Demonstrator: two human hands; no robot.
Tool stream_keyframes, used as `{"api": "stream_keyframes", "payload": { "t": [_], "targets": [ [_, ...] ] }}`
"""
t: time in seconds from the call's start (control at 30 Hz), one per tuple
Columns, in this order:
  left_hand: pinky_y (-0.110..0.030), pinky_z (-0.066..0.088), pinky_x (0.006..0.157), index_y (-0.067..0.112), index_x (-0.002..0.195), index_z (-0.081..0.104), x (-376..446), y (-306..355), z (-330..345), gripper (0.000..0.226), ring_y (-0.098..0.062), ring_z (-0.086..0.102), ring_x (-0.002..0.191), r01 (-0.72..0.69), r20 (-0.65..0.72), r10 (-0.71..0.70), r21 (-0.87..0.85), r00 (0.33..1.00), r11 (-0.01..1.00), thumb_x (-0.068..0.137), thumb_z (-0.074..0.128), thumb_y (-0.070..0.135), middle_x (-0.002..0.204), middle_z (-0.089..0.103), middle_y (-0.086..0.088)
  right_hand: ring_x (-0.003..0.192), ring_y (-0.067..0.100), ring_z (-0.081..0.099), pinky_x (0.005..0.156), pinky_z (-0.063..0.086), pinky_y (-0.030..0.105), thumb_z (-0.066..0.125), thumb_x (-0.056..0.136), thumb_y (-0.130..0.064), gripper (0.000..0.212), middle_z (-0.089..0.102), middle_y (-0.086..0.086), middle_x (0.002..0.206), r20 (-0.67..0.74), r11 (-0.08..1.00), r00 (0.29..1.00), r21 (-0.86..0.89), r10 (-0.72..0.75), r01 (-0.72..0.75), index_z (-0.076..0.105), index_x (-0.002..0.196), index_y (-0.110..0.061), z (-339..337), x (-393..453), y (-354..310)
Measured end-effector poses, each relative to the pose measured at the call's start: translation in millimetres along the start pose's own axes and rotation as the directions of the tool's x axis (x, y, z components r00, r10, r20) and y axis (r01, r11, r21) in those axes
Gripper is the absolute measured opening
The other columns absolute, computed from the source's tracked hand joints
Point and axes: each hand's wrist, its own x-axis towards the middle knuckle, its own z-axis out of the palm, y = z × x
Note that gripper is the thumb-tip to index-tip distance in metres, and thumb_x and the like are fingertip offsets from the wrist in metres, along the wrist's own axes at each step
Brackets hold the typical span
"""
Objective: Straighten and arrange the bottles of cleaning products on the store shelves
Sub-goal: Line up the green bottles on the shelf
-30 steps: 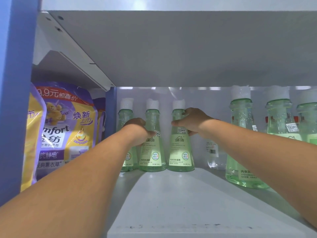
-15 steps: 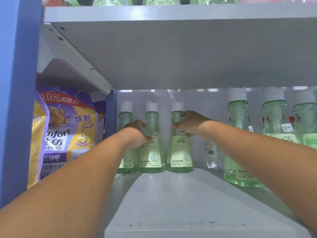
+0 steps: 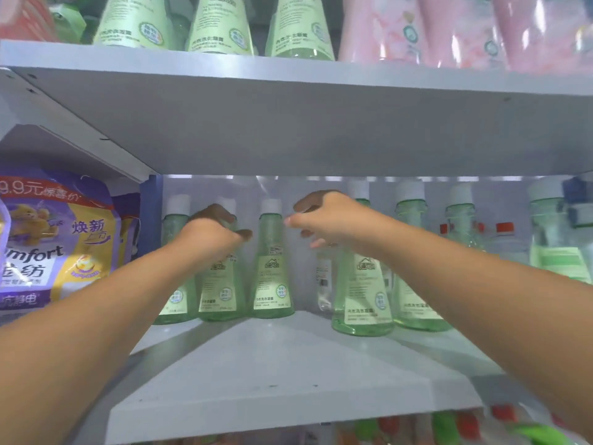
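"Three small green bottles stand in a tight row at the back left of the shelf (image 3: pixel 288 364), don't they?"

"Yes, just right of the purple refill pouches (image 3: pixel 61 245) and the blue upright (image 3: pixel 150 213). Labels face out and the bases look level, so I'd judge that group is meant as the tidy block."

"What's the left hand (image 3: pixel 208 231) doing?"

"It's curled round the neck of the middle bottle (image 3: pixel 218 284), below the white cap. Holding high on the neck probably lets it twist or nudge the bottle without covering the label. The left bottle (image 3: pixel 175 274) sits touching it, partly behind the wrist."

"And the third bottle (image 3: pixel 271 277)?"

"Standing free, upright, nobody's hand on it."

"The right hand (image 3: pixel 324 216)?"

"Spread apart, fingers loosely bent, holding nothing. It hovers between that third bottle and the larger green bottle (image 3: pixel 361 293) to the right, blurred."

"Why there?"

"My guess: the larger bottles (image 3: pixel 417 284) stand apart from the small row, with a gap and a clear little bottle (image 3: pixel 322 284) behind. The hand seems poised for the nearest one."

"Any risk?"

"Tall, narrow-necked bottles could tip if pushed up high."
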Motion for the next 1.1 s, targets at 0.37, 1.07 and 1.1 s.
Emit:
{"api": "stream_keyframes", "payload": {
  "t": [0.37,1.07,1.1],
  "targets": [
    [-0.044,0.062,0.088,0.023,0.12,0.059,-68.0,123.3,91.4,0.065,-0.02,0.07,0.101,-0.045,0.371,0.129,-0.226,0.92,0.973,0.073,0.082,0.061,0.118,0.069,0.003,0.094,0.025,0.07,0.089,0.062,0.047,0.072,0.089,-0.056,0.073,0.065,0.006,0.108,-0.167,0.921,0.931,-0.168,0.324,-0.35,0.051,0.14,-0.008,-125.4,-66.0,99.4],
    [-0.044,0.053,0.103,0.034,0.138,0.053,-55.3,-45.3,-70.6,0.098,-0.016,0.068,0.111,0.236,0.157,-0.216,-0.127,0.964,0.963,0.056,0.084,0.078,0.132,0.067,0.009,0.09,0.028,0.078,0.082,0.064,0.051,0.084,0.083,-0.044,0.054,0.077,0.007,0.107,0.284,0.987,0.949,-0.123,0.139,-0.108,0.061,0.121,-0.014,36.9,-11.3,0.9],
    [-0.043,0.052,0.103,0.028,0.135,0.055,-60.5,-43.4,-74.5,0.08,-0.015,0.068,0.105,0.245,0.156,-0.222,-0.156,0.963,0.957,0.07,0.083,0.066,0.123,0.069,0.008,0.092,0.029,0.077,0.082,0.064,0.05,0.084,0.084,-0.042,0.057,0.076,0.009,0.11,0.293,0.986,0.946,-0.127,0.141,-0.108,0.059,0.124,-0.011,45.9,-5.8,-6.0]
  ]
}}
